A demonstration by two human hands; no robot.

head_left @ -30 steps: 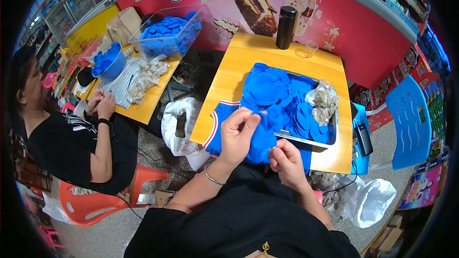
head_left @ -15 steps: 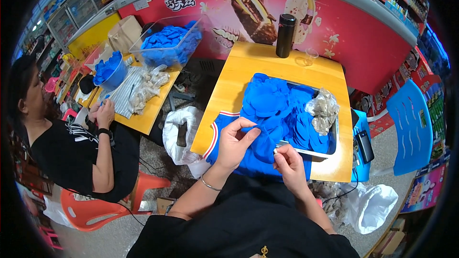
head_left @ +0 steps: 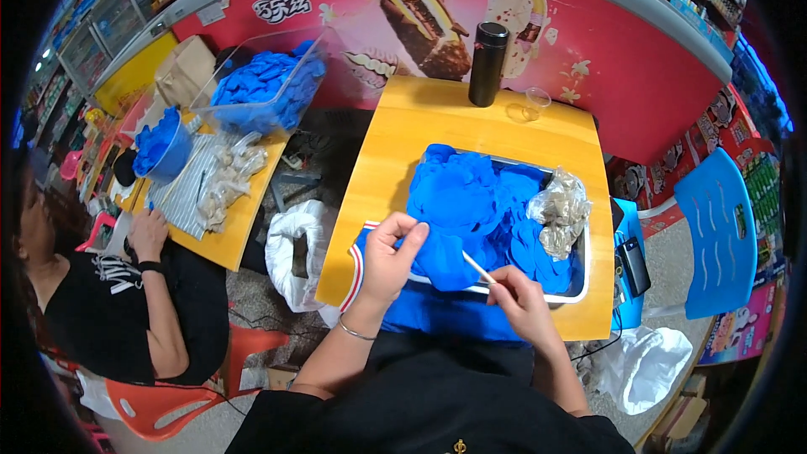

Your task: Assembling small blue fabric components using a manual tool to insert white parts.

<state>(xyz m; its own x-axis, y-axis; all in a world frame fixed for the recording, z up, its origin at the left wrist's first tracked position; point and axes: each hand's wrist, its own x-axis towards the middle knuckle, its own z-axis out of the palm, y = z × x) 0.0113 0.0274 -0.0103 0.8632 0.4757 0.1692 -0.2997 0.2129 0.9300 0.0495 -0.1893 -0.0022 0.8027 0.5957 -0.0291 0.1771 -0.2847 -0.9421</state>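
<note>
A metal tray (head_left: 580, 273) on a yellow wooden table (head_left: 437, 118) holds a heap of blue gloves (head_left: 471, 197) and a crumpled clear plastic bag (head_left: 561, 212). My left hand (head_left: 388, 259) pinches a blue glove (head_left: 441, 256) at the tray's near left corner. My right hand (head_left: 521, 303) holds a thin white stick (head_left: 477, 267) whose tip points into that glove. A blue cloth with a red and white edge (head_left: 437, 315) lies under my hands at the table's near edge.
A black flask (head_left: 487, 52) and a small clear cup (head_left: 535, 102) stand at the table's far side. A blue chair (head_left: 714, 244) is on the right. On the left, another person (head_left: 109, 311) sits at a second table with a clear bin of blue gloves (head_left: 265, 88). A white bag (head_left: 294, 252) lies between the tables.
My left hand has lowered onto the glove at the tray's corner. My right hand has brought the white stick up to the glove.
</note>
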